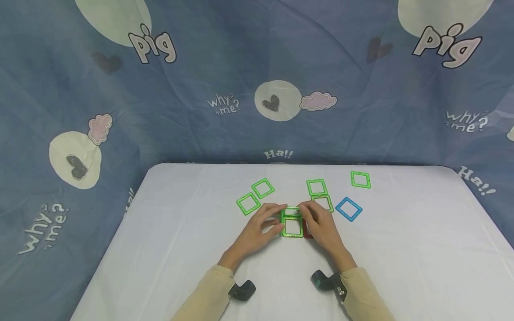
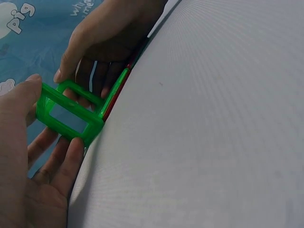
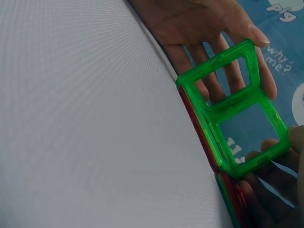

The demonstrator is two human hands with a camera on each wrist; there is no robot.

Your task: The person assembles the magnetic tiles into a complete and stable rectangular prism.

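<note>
Both hands work on a small build of square magnetic tiles at the table's middle. One green tile (image 1: 292, 235) lies flat, with red showing under it in the wrist views. Two more green tiles stand up from it: a left wall (image 2: 61, 127) and a back wall (image 3: 266, 159). My left hand (image 1: 254, 232) pinches the left wall between thumb and fingers. Opposite, my right hand (image 1: 324, 228) pinches the back wall's top corner, its other fingers curled behind. A red tile (image 1: 307, 232) lies beside the build, partly hidden by the right hand.
Beyond the left hand lie two loose green tiles (image 1: 263, 188). Past the right hand are two touching green tiles (image 1: 317, 181), a blue tile (image 1: 349, 209) and a farther green tile (image 1: 361, 185). A patterned blue cloth (image 1: 241, 138) hangs behind the white table (image 1: 192, 232).
</note>
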